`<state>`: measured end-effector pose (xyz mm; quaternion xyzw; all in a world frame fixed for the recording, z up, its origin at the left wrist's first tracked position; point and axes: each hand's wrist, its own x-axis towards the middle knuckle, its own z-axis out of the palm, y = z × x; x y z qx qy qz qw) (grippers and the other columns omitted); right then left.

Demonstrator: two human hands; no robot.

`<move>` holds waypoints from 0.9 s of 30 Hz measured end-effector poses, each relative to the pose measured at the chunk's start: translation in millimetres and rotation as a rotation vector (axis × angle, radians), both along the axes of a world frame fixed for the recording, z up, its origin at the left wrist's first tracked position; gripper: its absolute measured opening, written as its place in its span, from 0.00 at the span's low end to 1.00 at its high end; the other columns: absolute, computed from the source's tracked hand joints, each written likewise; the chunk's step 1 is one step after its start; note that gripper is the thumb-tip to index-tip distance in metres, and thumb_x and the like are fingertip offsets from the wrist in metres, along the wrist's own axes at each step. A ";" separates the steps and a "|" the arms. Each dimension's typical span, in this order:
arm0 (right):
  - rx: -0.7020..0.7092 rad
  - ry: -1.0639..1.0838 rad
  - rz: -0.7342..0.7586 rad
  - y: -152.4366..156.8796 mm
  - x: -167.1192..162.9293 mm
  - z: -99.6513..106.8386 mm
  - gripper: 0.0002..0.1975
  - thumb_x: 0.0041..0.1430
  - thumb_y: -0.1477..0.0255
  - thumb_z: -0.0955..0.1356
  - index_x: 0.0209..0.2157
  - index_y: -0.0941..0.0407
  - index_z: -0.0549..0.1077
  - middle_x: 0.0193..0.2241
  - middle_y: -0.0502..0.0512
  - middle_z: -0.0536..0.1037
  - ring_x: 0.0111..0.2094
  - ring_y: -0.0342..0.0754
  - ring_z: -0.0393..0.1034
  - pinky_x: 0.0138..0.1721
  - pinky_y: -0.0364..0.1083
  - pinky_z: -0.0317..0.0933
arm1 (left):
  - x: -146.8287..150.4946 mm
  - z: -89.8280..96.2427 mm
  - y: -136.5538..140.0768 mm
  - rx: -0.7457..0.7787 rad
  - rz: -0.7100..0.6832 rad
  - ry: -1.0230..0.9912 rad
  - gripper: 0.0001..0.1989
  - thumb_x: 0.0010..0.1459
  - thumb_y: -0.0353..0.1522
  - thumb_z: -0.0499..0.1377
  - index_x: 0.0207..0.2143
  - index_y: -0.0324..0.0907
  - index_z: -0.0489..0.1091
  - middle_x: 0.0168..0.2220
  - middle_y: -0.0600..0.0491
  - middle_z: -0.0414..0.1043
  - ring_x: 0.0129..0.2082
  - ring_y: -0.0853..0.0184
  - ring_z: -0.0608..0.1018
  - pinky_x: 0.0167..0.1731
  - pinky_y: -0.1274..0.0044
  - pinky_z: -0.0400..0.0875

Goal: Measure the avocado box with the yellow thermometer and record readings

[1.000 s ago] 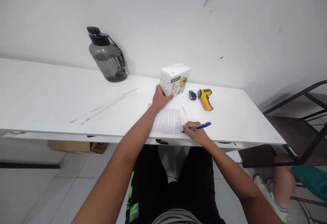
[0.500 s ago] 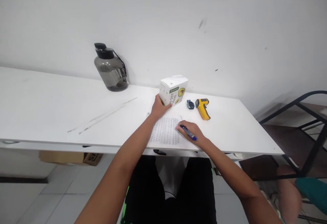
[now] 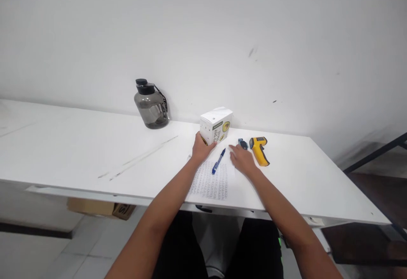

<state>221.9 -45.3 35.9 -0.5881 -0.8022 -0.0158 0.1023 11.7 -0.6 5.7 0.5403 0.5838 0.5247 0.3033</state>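
My left hand (image 3: 202, 148) grips the lower left edge of a white box (image 3: 217, 123) with avocado pictures, which stands upright on the table. A blue pen (image 3: 218, 161) lies on a sheet of paper (image 3: 208, 181) covered in rows of handwriting. To the right of the pen, my right hand (image 3: 242, 158) rests low over the table with its index finger stretched out and nothing held. Just beyond that hand is a dark wristwatch (image 3: 242, 144) with a bluish strap, partly hidden by it. Beside the watch lies a yellow infrared thermometer gun (image 3: 260, 151).
A large grey water bottle (image 3: 151, 109) with a black lid stands by the wall on the left. The white table (image 3: 79, 143) carries dark scuff marks. Below it is a cardboard box (image 3: 95, 207). A dark metal frame (image 3: 375, 154) rises beyond the right end.
My right hand has let go of the pen, which now lies on the paper, and has moved up and right toward the watch. My left hand stays on the box. The camera view has shifted.
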 end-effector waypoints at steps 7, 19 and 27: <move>0.031 0.141 -0.614 10.5 49.9 16.1 0.27 0.69 0.58 0.64 0.61 0.61 0.69 0.55 0.72 0.71 0.55 0.64 0.67 0.50 0.57 0.61 | -2.0 -1.9 1.6 -0.023 -0.029 -0.042 0.42 0.48 0.38 0.74 0.59 0.47 0.53 0.64 0.41 0.65 0.63 0.52 0.72 0.58 0.60 0.72; -0.231 0.392 -0.670 22.5 71.9 2.9 0.35 0.61 0.54 0.69 0.62 0.61 0.67 0.55 0.74 0.74 0.56 0.66 0.73 0.51 0.58 0.67 | -1.8 3.2 -2.1 -0.022 -0.064 -0.109 0.44 0.46 0.39 0.76 0.58 0.48 0.53 0.62 0.41 0.64 0.65 0.50 0.71 0.61 0.58 0.69; -0.147 0.776 -0.640 22.5 72.3 8.0 0.29 0.63 0.54 0.66 0.56 0.60 0.72 0.53 0.71 0.79 0.55 0.64 0.74 0.52 0.55 0.67 | -4.5 2.2 -0.7 -0.039 -0.060 -0.091 0.43 0.47 0.39 0.75 0.57 0.48 0.52 0.61 0.41 0.65 0.64 0.51 0.72 0.60 0.57 0.70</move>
